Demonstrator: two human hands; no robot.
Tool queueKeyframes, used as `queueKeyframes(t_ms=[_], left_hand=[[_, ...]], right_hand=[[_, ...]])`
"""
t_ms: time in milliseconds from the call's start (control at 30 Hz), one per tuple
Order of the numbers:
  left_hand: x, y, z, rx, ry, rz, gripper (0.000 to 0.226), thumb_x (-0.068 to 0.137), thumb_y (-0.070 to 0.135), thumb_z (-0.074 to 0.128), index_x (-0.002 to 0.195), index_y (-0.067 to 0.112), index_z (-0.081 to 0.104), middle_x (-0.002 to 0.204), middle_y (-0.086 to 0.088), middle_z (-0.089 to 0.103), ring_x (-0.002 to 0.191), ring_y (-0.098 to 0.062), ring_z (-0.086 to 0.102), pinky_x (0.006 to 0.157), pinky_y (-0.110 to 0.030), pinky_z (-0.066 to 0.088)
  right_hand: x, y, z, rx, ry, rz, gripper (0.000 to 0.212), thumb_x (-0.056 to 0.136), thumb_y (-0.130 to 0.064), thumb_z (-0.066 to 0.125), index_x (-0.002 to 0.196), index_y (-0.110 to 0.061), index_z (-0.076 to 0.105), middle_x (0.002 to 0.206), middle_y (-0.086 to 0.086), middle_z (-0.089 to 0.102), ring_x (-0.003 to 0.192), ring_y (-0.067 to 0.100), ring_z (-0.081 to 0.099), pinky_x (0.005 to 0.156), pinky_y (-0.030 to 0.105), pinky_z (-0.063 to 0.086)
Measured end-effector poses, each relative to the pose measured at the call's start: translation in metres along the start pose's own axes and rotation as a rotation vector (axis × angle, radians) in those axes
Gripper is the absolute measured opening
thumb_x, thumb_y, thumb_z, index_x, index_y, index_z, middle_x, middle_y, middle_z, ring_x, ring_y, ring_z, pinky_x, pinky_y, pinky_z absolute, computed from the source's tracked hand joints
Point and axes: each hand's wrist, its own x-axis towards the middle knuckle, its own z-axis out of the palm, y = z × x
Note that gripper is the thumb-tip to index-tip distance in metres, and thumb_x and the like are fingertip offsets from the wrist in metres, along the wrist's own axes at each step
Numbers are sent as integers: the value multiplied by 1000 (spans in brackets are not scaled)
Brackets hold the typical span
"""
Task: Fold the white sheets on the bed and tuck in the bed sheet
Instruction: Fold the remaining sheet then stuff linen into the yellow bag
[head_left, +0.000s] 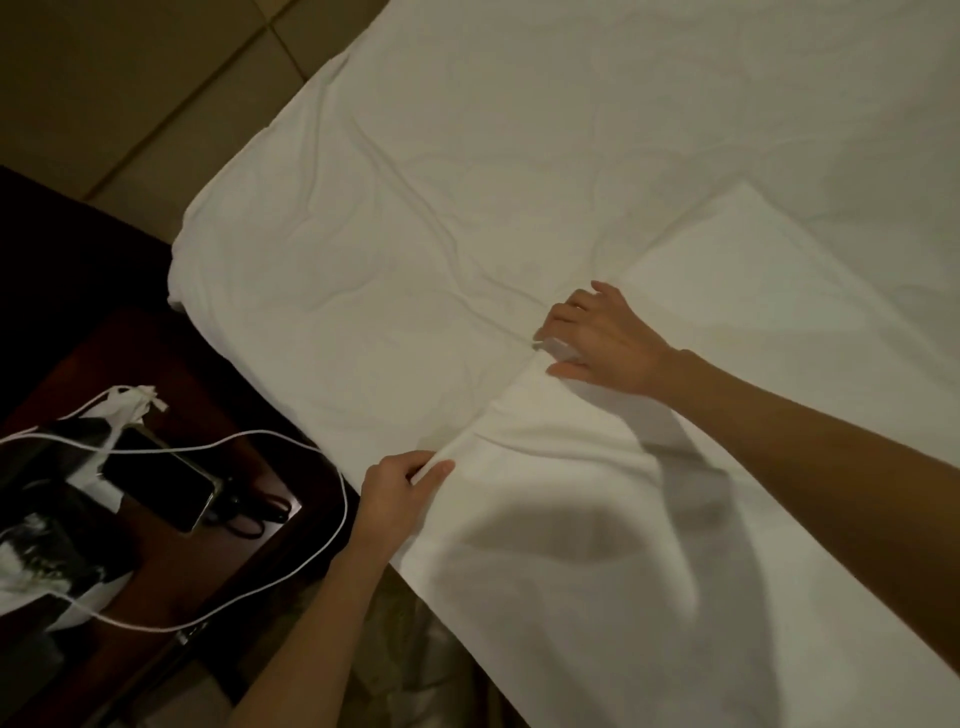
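- Left hand (402, 480) pinches the top sheet (649, 493) edge; its fingertips are hidden under the fold.
- Right hand (597, 338) has a closed grip on bunched sheet, with its palm unseen.
- The bed (363, 260) is cropped at right.

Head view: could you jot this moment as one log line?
step: folding | left hand: pinches white sheet edge | right hand: grips same edge farther in | bed sheet: wrinkled

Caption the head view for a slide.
Both hands, left and right, pinch the white sheet's edge on the bed, beside a cluttered nightstand.
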Motion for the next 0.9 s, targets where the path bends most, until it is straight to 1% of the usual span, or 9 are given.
queueKeyframes(t_ms=[133, 233, 300, 367, 500, 600, 667, 767, 900], left_hand=[[-6, -9, -2, -101, 128, -34, 4, 82, 24, 74, 80, 21, 74, 65, 20, 67, 65, 6, 61, 61, -7, 44], [-5, -10, -3, -124, 125, -19, 6, 83, 22, 73, 78, 18, 74, 61, 21, 66, 63, 6, 60, 61, -7, 43], [-5, -11, -5, -132, 120, 2, 7, 84, 19, 72, 78, 16, 72, 60, 18, 65, 63, 7, 59, 60, -4, 41], [-5, -10, -8, -120, 109, 36, 6, 85, 20, 71, 81, 15, 72, 70, 14, 67, 68, 8, 60, 63, -3, 41], [-6, -22, -13, -131, 68, 29, 5, 86, 20, 70, 82, 17, 71, 77, 7, 70, 70, 3, 61, 65, -7, 43], [-5, -40, -23, -93, -151, -52, 12, 85, 24, 71, 93, 16, 70, 87, 3, 71, 78, -5, 64, 72, -19, 50], [-4, -48, -33, -26, -263, -67, 12, 83, 23, 73, 93, 18, 70, 87, 5, 71, 81, -8, 66, 69, -17, 50], [1, -54, -45, -18, -263, -80, 8, 79, 14, 77, 85, 17, 72, 81, 3, 72, 76, -10, 67, 65, -17, 50], [8, -60, -52, -66, -313, -162, 11, 76, 5, 77, 83, 12, 72, 74, 2, 68, 77, -16, 67, 66, -25, 54]], right_hand=[[10, -23, 5, -24, 8, -85, 2, 80, -21, 72, 78, -21, 70, 87, -5, 66, 94, 25, 60, 102, 55, 33], [14, -30, 10, -88, 12, -101, 15, 84, -17, 58, 71, -16, 65, 77, -3, 63, 85, 25, 60, 102, 56, 33], [18, -32, 7, -157, 12, -112, 17, 83, -16, 58, 67, -14, 63, 70, -1, 60, 77, 25, 60, 101, 56, 37], [24, -29, 0, -193, 16, -90, 16, 82, -13, 63, 66, -11, 62, 68, 3, 59, 75, 27, 60, 101, 57, 37], [27, -25, -5, -198, -58, 51, 19, 93, -16, 51, 83, -7, 65, 85, 7, 61, 95, 29, 57, 109, 55, 22], [19, -33, 5, -102, -79, 199, 21, 97, -21, 45, 104, -12, 63, 109, 4, 61, 110, 25, 52, 108, 48, 21], [11, -29, 8, 15, -39, 326, 24, 97, -23, 45, 115, -16, 59, 122, 3, 56, 118, 24, 47, 105, 44, 22], [-2, -4, -1, 112, 8, 506, 26, 97, -23, 46, 118, -19, 60, 129, 1, 54, 127, 23, 40, 109, 49, 16], [-2, 35, -25, -72, -72, 582, 27, 96, -19, 48, 120, -16, 61, 132, 4, 53, 133, 25, 34, 111, 57, 9]])
